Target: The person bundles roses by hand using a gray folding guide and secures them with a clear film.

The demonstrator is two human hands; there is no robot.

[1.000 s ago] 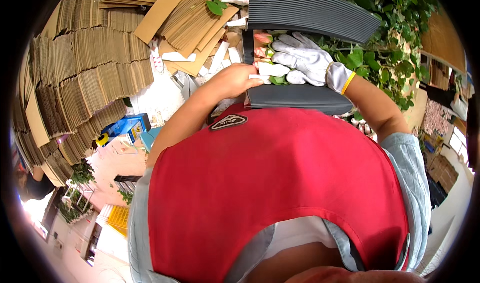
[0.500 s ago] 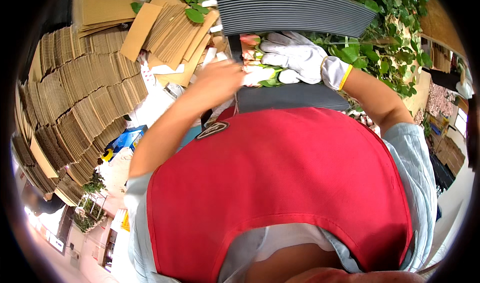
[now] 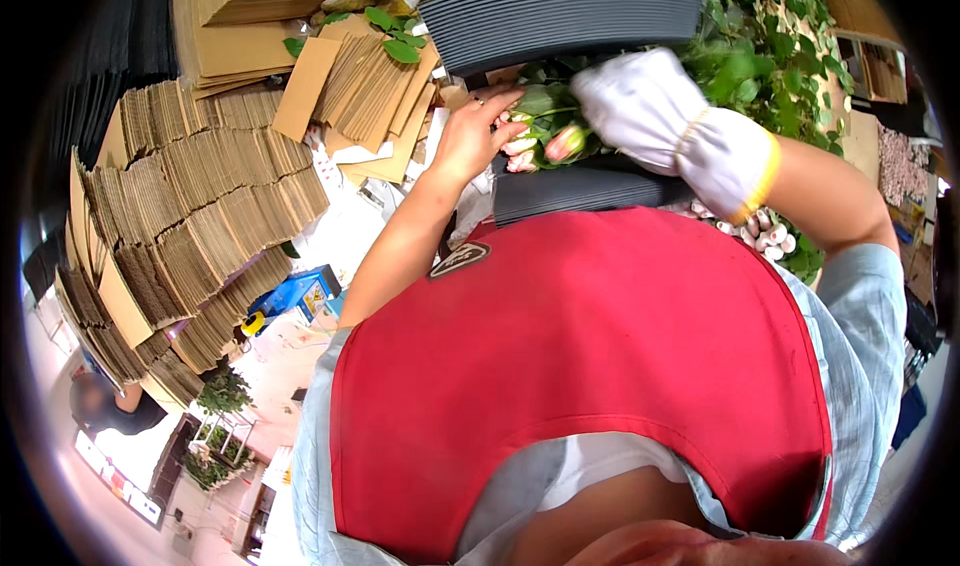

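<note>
My bare left hand (image 3: 478,136) reaches in at the left end of a bunch of roses, its fingers apart and its thumb touching the pale pink blooms (image 3: 520,148). Beside these lies a larger pink rose bud (image 3: 566,144) with green leaves behind it. My right hand (image 3: 640,101), in a white glove with a yellow cuff edge, is over the stem side of the roses. Motion smears its fingers, so any grip is unclear. The flowers lie between a dark ridged panel (image 3: 560,21) beyond and another dark ridged panel (image 3: 585,191) nearer me.
Stacks of folded cardboard (image 3: 190,206) fill the left side, with a smaller pile of cardboard pieces (image 3: 375,81) nearer the roses. Leafy stems (image 3: 770,66) spread at the far right. A blue box (image 3: 300,294) stands at the left; another person (image 3: 115,406) is in the background.
My right hand has lifted off the blooms and shifted right, uncovering the pink rose bud. My left hand has moved slightly farther away, its fingers spreading at the blooms.
</note>
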